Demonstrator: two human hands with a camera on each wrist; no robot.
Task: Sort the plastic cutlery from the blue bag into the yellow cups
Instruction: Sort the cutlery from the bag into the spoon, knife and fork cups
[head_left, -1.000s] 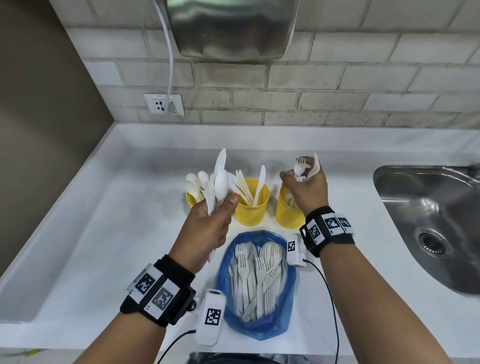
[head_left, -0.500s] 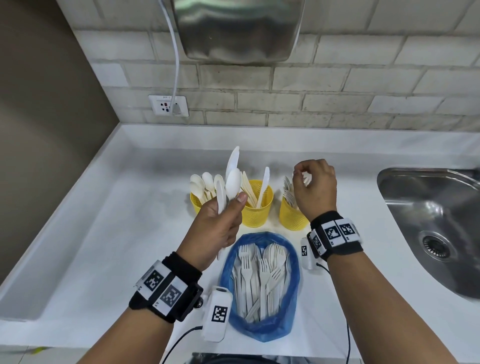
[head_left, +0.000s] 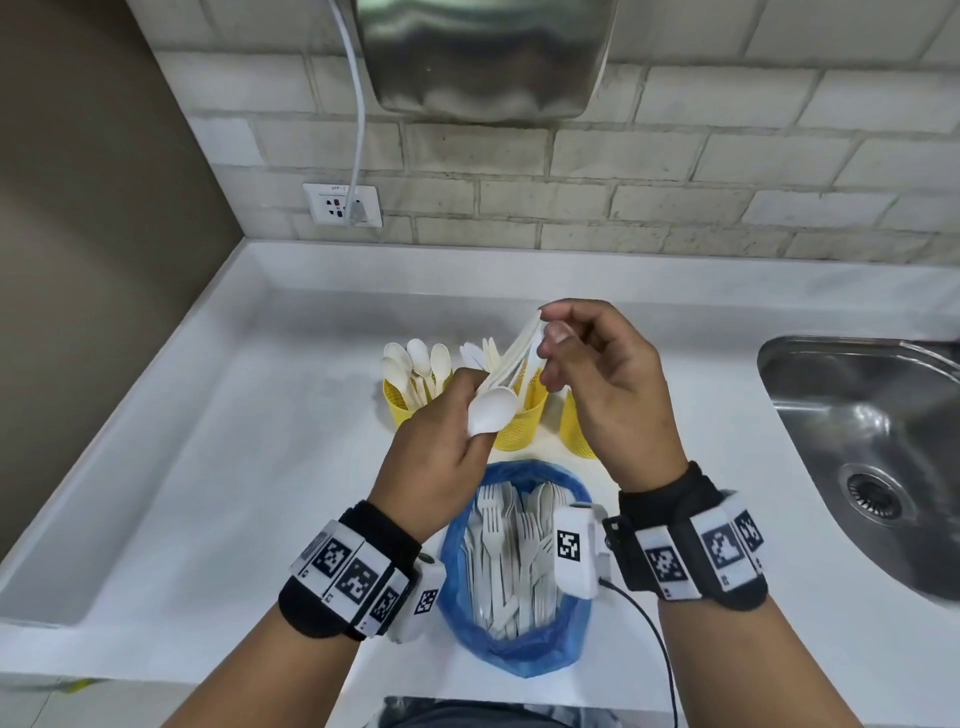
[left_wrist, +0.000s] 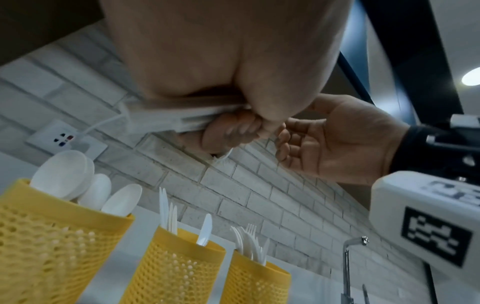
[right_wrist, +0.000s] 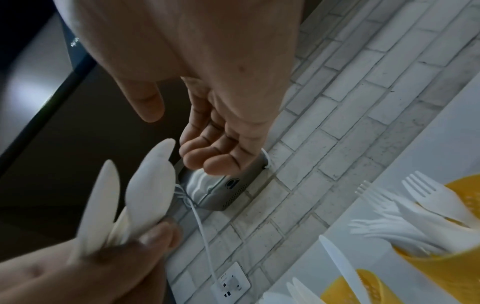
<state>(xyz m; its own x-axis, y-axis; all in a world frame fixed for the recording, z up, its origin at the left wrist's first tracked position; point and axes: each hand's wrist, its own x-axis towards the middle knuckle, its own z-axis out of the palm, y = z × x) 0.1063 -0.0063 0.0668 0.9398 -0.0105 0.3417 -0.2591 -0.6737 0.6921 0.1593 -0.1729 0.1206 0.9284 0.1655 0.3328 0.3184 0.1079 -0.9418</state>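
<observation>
Your left hand (head_left: 441, 447) holds a small bunch of white cutlery (head_left: 501, 384), a spoon bowl lying against your knuckles, its grip clamped round the pieces; your right hand (head_left: 602, 395) meets the far ends of the same bunch, thumb and forefinger pinching the handles in the head view, though the right wrist view shows its fingers only loosely curled. Both hands hover above the three yellow cups (head_left: 519, 421) on the white counter (head_left: 234, 467); the left cup (left_wrist: 52, 242) carries spoons, the middle cup (left_wrist: 176, 263) knives, the right cup (left_wrist: 257, 283) forks. The blue bag (head_left: 467, 623) lies open just in front of the cups, near you, with forks and spoons inside. Your wristbands bear square black-and-white coded tags, without readable words; the wall socket (head_left: 343, 205) has a small printed line too blurred to read. A steel sink (head_left: 857, 447) sits to the right.
</observation>
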